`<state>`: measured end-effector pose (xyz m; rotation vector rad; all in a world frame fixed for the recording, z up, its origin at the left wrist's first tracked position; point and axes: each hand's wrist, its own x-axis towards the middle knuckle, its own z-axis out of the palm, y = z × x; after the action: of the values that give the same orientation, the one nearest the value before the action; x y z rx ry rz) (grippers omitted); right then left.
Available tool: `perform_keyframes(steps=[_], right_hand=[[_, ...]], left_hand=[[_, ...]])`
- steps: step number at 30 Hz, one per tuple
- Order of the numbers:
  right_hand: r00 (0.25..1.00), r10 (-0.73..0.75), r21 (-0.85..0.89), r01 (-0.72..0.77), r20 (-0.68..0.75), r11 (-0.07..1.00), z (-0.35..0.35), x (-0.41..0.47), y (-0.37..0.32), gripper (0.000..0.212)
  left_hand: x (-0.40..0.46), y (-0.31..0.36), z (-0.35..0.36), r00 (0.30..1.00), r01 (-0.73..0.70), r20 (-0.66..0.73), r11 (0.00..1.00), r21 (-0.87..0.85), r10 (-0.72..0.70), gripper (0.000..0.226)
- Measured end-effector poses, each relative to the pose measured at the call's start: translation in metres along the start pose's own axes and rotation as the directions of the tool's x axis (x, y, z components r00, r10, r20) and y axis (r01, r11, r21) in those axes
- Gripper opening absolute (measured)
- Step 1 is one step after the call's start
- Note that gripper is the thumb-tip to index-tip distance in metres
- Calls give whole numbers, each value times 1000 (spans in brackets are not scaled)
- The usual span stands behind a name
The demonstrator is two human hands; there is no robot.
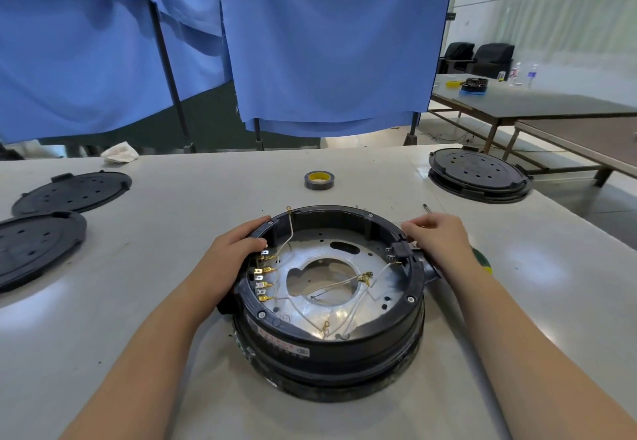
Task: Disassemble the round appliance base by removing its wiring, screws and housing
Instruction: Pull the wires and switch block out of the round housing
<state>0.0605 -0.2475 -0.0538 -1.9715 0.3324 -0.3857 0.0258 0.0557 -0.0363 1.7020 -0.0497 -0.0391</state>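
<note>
A round black appliance base sits open-side up on the white table, just in front of me. Inside it lie a silver metal plate with a central hole and loose white wires ending in brass terminals. A row of brass connectors lines the left inner wall. My left hand grips the left rim, thumb curled over the edge near the connectors. My right hand holds the right rim beside a black connector block, fingers curled at the edge.
Two black round covers lie at the left. Another round base stands at the far right corner. A roll of dark tape sits behind the base. A screwdriver tip shows behind my right hand. A crumpled cloth lies far left.
</note>
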Motion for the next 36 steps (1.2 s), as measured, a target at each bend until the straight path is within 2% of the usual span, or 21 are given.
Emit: perform_keyframes(steps=[4,8,11,15,18,21,23,28,31,36], right_hand=[[998,-54,-5,54,-12,999,-4,0,-9,8],[982,-187,51,187,-4,981,-9,-13,-39,9],[940,-322,19,322,112,947,-3,-31,-70,6],[798,-458,19,490,391,871,20,-55,-103,5],[715,-414,-53,531,563,846,46,-65,-113,6],[638,-272,-193,561,720,805,69,-68,-118,8],[603,-204,-225,559,771,798,80,-68,-121,11],[612,-131,-268,515,780,814,97,-66,-116,11],[638,-143,-235,469,756,851,101,-69,-106,10],[652,-226,-264,563,724,783,103,-69,-103,15]], left_hand=[[0,1,0,1000,-1,-7,998,57,2,39],[-2,2,0,1000,-9,-16,995,98,11,40],[-3,4,0,1000,-11,-8,994,105,12,40],[-3,4,0,1000,1,-6,996,92,-1,39],[-2,4,0,1000,3,-3,996,87,-2,39],[-2,3,0,1000,0,3,997,80,0,39],[-1,3,0,1000,-5,0,996,86,5,39],[0,4,1,1000,9,-16,998,67,-8,42],[-1,5,2,1000,6,-16,998,66,-5,43],[-2,6,3,1000,4,-9,996,88,-3,43]])
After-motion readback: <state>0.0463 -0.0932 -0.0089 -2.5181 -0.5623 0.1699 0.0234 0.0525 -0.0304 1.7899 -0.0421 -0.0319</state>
